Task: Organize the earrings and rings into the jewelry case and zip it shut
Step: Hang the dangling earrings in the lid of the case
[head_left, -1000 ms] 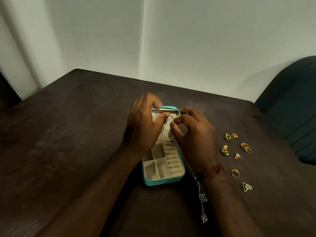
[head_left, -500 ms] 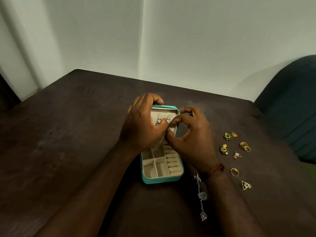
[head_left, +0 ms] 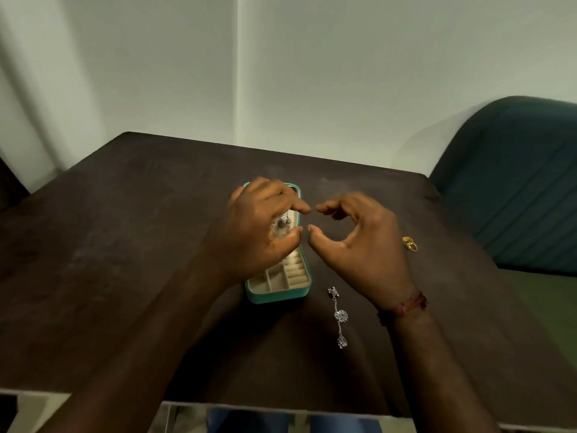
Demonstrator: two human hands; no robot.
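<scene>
The teal jewelry case lies open on the dark table, its cream compartments and ring rolls showing at the near end. My left hand hovers over the case's far half with loosely curved fingers. A silver earring shows in the gap between its thumb and forefinger, against the lid's lining. My right hand is just right of the case, fingers curved and holding nothing. A long silver drop earring lies on the table by my right wrist. Gold rings peek out beyond my right hand, which hides the other pieces.
The dark wooden table ends at a near edge low in the view and a far edge by the pale wall. A teal upholstered chair stands at the table's right side.
My right hand has drawn away from the case lid to the right and let go of the silver earring. My left hand's fingers have loosened over the lid.
</scene>
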